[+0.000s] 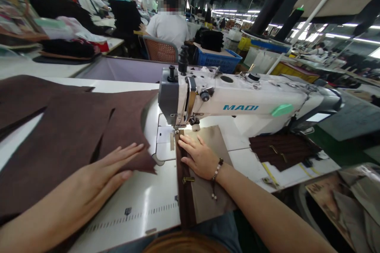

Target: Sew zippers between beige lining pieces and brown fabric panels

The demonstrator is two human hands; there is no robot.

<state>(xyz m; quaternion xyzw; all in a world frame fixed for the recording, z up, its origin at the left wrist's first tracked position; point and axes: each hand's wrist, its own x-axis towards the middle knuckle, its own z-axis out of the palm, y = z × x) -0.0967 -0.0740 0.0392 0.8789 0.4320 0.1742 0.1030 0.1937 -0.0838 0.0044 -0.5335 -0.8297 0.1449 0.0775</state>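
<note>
My left hand (pixel 114 170) lies with fingers stretched out on a large dark brown fabric piece (pixel 68 122) that has slits in it. Flat on a beige fabric panel (pixel 212 201), my right hand (pixel 197 154) has its fingers apart, the tips touching a dark brown zipper strip (pixel 185 205) along the panel's left edge. A brass-coloured zipper pull (pixel 188 180) shows on that strip. The strip's far end is at the needle area of a white sewing machine (pixel 237 99), just ahead of my right fingertips.
Brown zipper pieces (pixel 282 150) are stacked right of the machine. Behind it are a blue crate (pixel 218 61) with dark fabric and a seated person in a white shirt (pixel 169 29). Thread cones (pixel 267 12) stand at upper right. Beige fabric (pixel 356 205) lies at lower right.
</note>
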